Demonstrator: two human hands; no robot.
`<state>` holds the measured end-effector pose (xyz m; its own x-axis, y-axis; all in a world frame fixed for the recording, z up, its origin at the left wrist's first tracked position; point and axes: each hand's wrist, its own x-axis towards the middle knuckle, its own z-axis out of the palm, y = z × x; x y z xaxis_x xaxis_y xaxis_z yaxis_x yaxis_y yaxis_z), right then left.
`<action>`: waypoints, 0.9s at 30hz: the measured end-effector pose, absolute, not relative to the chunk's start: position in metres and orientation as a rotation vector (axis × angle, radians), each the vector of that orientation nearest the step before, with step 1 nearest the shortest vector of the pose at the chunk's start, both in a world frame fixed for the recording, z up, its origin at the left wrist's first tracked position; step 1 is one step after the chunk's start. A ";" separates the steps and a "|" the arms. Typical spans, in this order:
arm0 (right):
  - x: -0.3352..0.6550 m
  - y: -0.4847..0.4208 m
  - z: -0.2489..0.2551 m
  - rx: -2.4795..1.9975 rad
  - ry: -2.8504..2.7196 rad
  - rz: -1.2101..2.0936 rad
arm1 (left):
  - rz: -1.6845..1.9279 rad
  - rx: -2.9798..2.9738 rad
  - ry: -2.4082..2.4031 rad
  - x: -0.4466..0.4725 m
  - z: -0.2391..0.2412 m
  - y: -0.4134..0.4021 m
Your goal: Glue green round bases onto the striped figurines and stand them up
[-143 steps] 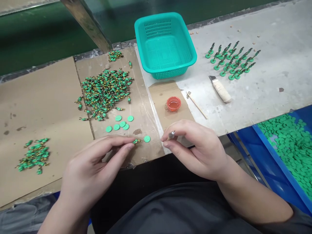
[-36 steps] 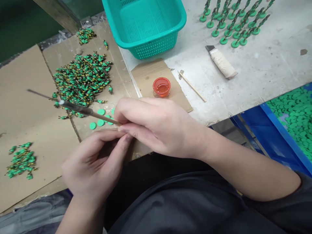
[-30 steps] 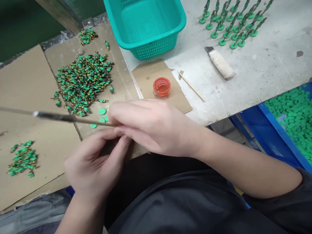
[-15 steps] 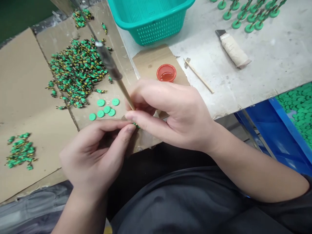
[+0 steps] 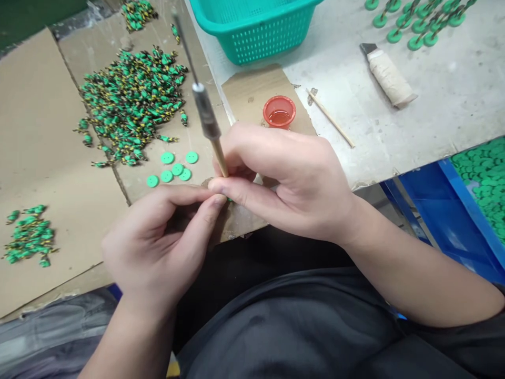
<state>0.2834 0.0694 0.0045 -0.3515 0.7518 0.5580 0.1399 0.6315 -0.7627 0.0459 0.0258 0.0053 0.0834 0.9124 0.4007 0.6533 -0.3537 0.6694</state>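
My right hand (image 5: 292, 184) is closed around a thin wooden-handled tool (image 5: 205, 116). A grey sleeve and a slim metal rod make up its upper end, which leans up and to the left. Fingers pinched, my left hand (image 5: 161, 237) meets the right fingertips over the table edge. Between the two hands a sliver of a small green piece (image 5: 230, 199) shows; the rest is hidden by the fingers. Several flat green discs with small holes (image 5: 167, 176) lie just beyond my left hand. Behind them is a heap of small green, yellow and black figures (image 5: 130, 105).
A red cup of liquid (image 5: 279, 111) stands on cardboard beyond my right hand. Further back are a teal basket (image 5: 268, 39), a wooden stick (image 5: 330, 118), a wrapped blade (image 5: 390, 79) and several figures on green bases (image 5: 418, 26). A smaller figure pile (image 5: 31, 237) lies left, a blue bin (image 5: 465, 210) right.
The tool has swung somewhat more upright in my right hand. Both hands stay together, and the view has shifted slightly, with the fingers covering more of the green piece.
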 end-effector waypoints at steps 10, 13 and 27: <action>0.282 0.069 0.005 -0.684 -1.842 0.728 | 1.139 2.054 1.538 0.048 0.007 0.027; 0.281 0.069 0.004 -0.706 -1.870 0.732 | 1.140 2.064 1.527 0.048 0.007 0.027; 0.280 0.073 -0.004 -0.661 -1.936 0.758 | 1.121 2.088 1.521 0.044 0.006 0.030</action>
<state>0.2798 0.0732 -0.0043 -0.4295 0.7077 0.5609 0.1385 0.6654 -0.7335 0.0437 0.0296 0.0058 0.1233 0.9072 0.4022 0.6525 -0.3795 0.6559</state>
